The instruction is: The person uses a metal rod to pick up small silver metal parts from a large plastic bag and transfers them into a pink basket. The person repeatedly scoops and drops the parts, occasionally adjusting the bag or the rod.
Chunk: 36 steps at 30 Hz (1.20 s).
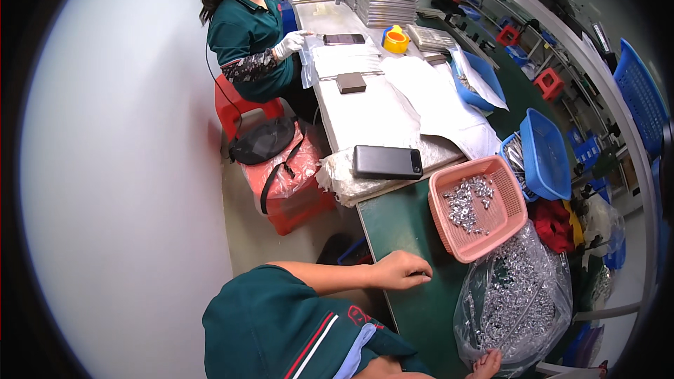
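Observation:
Over the green tabletop (pixel 414 231), my left hand (pixel 401 271) is closed, thumb and fingertips pressed together; whatever they pinch is too small to name. A salmon-pink plastic basket (pixel 444 221) stands just beyond it, holding a spread of small shiny metal parts (pixel 467 203). Right of my left hand lies a clear plastic bag (pixel 467 309), full of many similar metal parts (pixel 516 295). At the bag's near edge, my right hand (pixel 486 363) has its fingers curled against the plastic, partly cut off by the lower picture edge. What it grips is hidden.
A black power-bank-like box (pixel 386 162) lies beyond the basket. Blue baskets (pixel 546 154) stand at the right, near a red cloth (pixel 551 226). A co-worker (pixel 253 35) with a white glove sits at the far left of the table. A red stool (pixel 295 200) carries a black bag.

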### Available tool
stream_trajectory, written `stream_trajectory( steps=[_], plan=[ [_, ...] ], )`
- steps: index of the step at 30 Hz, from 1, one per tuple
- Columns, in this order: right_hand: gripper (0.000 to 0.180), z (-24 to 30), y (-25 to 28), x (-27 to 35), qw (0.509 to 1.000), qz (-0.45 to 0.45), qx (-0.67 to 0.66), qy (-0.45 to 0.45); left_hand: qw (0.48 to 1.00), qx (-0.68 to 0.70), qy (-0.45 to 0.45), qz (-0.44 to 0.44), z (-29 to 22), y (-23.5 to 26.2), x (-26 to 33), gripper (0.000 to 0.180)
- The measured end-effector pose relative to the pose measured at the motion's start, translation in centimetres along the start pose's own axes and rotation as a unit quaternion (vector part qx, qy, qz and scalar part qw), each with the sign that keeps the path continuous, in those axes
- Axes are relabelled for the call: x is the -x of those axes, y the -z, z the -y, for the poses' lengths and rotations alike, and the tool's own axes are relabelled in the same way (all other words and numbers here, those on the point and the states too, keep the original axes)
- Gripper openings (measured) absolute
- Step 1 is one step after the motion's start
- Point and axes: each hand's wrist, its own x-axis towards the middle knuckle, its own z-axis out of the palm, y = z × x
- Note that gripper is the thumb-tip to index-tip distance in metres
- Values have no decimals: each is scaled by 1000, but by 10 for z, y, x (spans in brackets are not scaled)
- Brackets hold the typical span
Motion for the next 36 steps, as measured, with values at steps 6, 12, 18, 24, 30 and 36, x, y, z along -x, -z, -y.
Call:
stream_trajectory(
  steps=[6, 12, 18, 24, 30, 36],
  plan=[
    [48, -24, 23, -18, 999, 42, -22, 23, 1000, 3, 2, 8, 0, -1, -1, 15],
    [39, -21, 21, -23, 998, 57, -27, 30, 1000, -10, -7, -6, 1, -2, -1, 14],
    [18, -38, 33, -31, 997, 43, -28, 59, 1000, -21, 8, -12, 2, -9, -2, 14],
    [12, -22, 6, -28, 994, 35, -65, 85, 998, -51, -12, -43, -10, -14, -12, 8],
    [20, -19, 7, -18, 993, 48, -45, 95, 996, 29, -56, 63, -57, -51, -34, 11],
    [21, -17, 8, -21, 992, 85, -54, 82, 989, -7, -120, 88, -73, -92, -76, 14]
  ],
)
